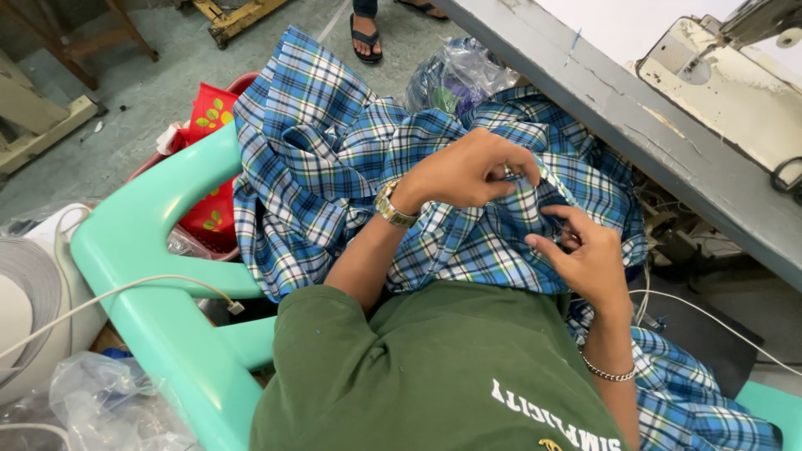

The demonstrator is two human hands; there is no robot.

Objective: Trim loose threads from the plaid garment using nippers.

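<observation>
A large piece of blue, white and green plaid cloth point(334, 159) lies bunched over my lap and over the arm of a mint green plastic chair point(150, 250). My left hand point(468, 171), with a gold watch at the wrist, pinches a fold of the cloth near its middle. My right hand point(585, 259), a thin bracelet on its wrist, grips the same fold just below and to the right. The two hands are close together, fingers curled into the fabric. My green shirt point(434, 367) fills the bottom of the view.
A grey sewing table edge point(635, 117) runs diagonally at the upper right, with a white sewing machine point(727, 75) on it. A red basket point(209, 167) stands behind the chair. Clear plastic bags point(455, 75) and white cables point(125, 288) lie around. Another person's sandalled foot point(366, 38) stands at the top.
</observation>
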